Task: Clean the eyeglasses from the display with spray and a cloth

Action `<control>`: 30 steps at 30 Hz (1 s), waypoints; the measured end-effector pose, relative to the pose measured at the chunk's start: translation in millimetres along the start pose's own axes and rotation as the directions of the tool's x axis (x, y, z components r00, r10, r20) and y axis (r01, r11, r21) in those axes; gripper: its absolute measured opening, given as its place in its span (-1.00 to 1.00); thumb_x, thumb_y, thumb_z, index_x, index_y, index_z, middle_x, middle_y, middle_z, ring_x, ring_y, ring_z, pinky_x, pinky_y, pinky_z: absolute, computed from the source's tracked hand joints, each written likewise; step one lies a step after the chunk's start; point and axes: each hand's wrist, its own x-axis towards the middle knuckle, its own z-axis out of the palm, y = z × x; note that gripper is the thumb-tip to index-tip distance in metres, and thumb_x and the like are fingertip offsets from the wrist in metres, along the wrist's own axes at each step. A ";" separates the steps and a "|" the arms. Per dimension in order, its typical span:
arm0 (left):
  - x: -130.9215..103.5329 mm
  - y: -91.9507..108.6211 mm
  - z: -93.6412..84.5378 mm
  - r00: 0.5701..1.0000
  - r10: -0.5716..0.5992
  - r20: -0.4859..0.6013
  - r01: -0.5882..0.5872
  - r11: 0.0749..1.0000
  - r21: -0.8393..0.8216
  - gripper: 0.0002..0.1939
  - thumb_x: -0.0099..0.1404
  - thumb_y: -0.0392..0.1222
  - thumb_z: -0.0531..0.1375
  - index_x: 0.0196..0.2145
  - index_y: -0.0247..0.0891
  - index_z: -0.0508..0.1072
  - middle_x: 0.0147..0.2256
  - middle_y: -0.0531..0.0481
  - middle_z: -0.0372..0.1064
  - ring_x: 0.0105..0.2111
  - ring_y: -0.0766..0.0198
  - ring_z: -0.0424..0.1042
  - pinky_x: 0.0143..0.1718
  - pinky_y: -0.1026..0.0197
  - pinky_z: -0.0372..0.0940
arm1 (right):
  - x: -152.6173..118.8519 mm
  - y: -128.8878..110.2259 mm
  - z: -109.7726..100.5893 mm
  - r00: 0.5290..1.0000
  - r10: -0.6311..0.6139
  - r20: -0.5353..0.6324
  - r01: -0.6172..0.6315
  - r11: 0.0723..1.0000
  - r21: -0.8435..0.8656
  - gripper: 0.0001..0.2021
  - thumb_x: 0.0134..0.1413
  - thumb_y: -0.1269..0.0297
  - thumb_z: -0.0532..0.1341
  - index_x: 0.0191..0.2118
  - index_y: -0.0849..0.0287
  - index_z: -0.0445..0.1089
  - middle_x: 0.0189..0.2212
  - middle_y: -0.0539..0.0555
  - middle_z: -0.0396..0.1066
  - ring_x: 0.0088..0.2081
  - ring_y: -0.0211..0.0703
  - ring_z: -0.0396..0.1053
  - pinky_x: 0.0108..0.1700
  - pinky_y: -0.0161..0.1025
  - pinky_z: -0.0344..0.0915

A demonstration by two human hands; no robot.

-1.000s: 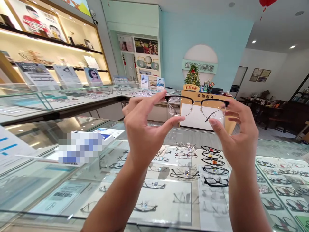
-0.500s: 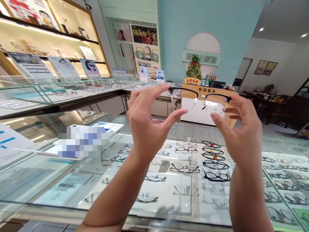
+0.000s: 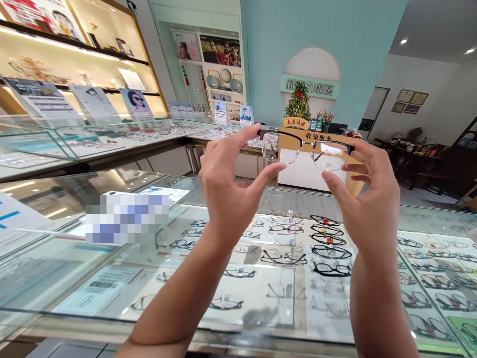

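A pair of eyeglasses (image 3: 307,143) with dark upper rims and clear lenses is held up above the glass counter, its lenses facing me. My left hand (image 3: 233,171) grips the left end of the frame between thumb and fingers. At the other end, my right hand (image 3: 368,184) pinches the dark rim, its thumb near the lower edge of the right lens. A small printed mark shows on the right lens. The frame tilts slightly down to the right. Both hands are raised and apart from the counter.
Beneath my arms, a glass display counter (image 3: 179,318) holds rows of eyeglass frames (image 3: 331,269). A white box (image 3: 126,219), partly blurred out, lies on the glass at left. Farther off stand a second showcase (image 3: 149,144) and a wooden service desk (image 3: 298,174) with a plant (image 3: 298,103).
The eyeglasses have shifted slightly left and up in view and now tilt more to the right. Both hands keep hold of them.
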 end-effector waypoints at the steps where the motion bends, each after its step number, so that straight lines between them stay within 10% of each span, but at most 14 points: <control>1: -0.4 -0.4 0.3 1.000 -0.005 0.003 0.005 1.000 0.001 -0.36 0.27 0.31 0.45 0.22 0.12 0.49 0.11 -0.01 0.61 0.10 -0.15 0.55 0.17 -0.31 0.39 | 0.1 -0.5 0.4 1.000 -0.003 -0.006 0.003 1.000 0.001 -0.50 0.27 0.11 0.39 0.27 -0.12 0.37 0.23 0.13 0.50 0.01 0.07 0.58 0.04 0.13 0.50; 30: -7.1 10.7 10.0 1.000 -0.003 -0.010 0.003 0.999 0.043 -0.30 0.21 0.31 0.49 0.18 0.02 0.44 0.12 -0.12 0.54 0.05 -0.13 0.55 0.17 -0.23 0.36 | -1.7 6.9 4.1 0.999 -0.028 0.027 0.028 1.000 -0.007 -0.49 0.38 0.11 0.25 0.38 -0.13 0.32 0.32 0.15 0.47 -0.04 -0.01 0.57 -0.07 0.03 0.57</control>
